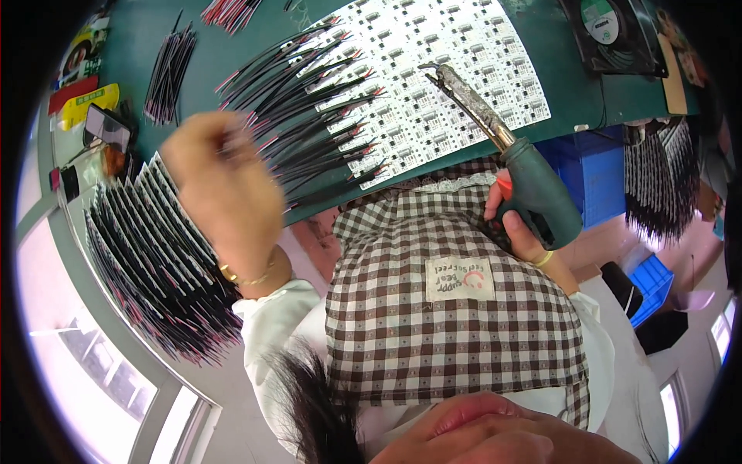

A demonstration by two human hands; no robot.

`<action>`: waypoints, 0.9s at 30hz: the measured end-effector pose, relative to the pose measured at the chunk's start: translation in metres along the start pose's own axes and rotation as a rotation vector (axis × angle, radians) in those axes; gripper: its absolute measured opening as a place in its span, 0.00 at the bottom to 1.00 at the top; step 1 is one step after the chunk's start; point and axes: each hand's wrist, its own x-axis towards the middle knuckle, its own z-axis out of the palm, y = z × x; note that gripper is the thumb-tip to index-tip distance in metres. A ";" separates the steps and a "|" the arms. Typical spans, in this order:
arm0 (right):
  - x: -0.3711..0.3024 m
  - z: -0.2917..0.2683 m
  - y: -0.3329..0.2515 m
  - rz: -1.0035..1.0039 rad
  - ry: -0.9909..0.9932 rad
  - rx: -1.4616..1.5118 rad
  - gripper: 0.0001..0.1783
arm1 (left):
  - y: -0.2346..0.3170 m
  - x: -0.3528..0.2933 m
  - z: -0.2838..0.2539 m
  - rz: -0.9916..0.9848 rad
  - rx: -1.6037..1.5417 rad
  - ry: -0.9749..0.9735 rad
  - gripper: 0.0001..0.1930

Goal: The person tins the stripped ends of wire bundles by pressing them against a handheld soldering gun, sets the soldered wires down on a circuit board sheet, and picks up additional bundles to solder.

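Note:
My right hand [527,234] is wrapped round the dark green handle of a soldering gun [545,182]. Its metal barrel slants up and left, with the bent tip above a white panel of small circuit boards [487,73]. Black and red wires [305,127] fan out to the left from the panel's left part, their ends lying on the boards. My left hand [232,189] is raised near the outer ends of these wires, smeared by motion. Its fingers are too blurred to show whether they hold anything.
Loose black wires [170,73] and red wires [232,11] lie on the green table [209,69]. Wired board strips hang at the left [147,263] and right [661,182]. A black fan [614,35] stands far right, a blue crate [587,182] below the table edge.

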 end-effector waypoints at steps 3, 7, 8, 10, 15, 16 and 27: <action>-0.004 0.000 0.000 0.031 0.024 -0.034 0.22 | 0.012 -0.012 0.026 0.032 0.029 -0.361 0.13; -0.004 -0.003 -0.001 0.014 -0.042 -0.169 0.32 | 0.007 -0.031 0.049 0.008 -0.102 -0.471 0.17; -0.004 -0.004 0.001 0.017 -0.044 -0.167 0.32 | 0.003 -0.033 0.052 0.006 -0.101 -0.472 0.17; -0.002 -0.006 0.003 0.021 -0.053 -0.170 0.31 | -0.002 -0.036 0.058 0.054 -0.101 -0.486 0.15; -0.004 -0.007 -0.003 0.030 -0.046 -0.158 0.31 | 0.004 -0.034 0.060 0.041 -0.277 -0.395 0.09; -0.004 -0.009 -0.002 0.028 -0.071 -0.175 0.30 | 0.005 -0.035 0.065 0.037 -0.291 -0.349 0.08; -0.019 -0.014 0.003 0.111 -0.157 -0.239 0.27 | 0.006 -0.044 0.072 -0.007 -0.255 -0.255 0.09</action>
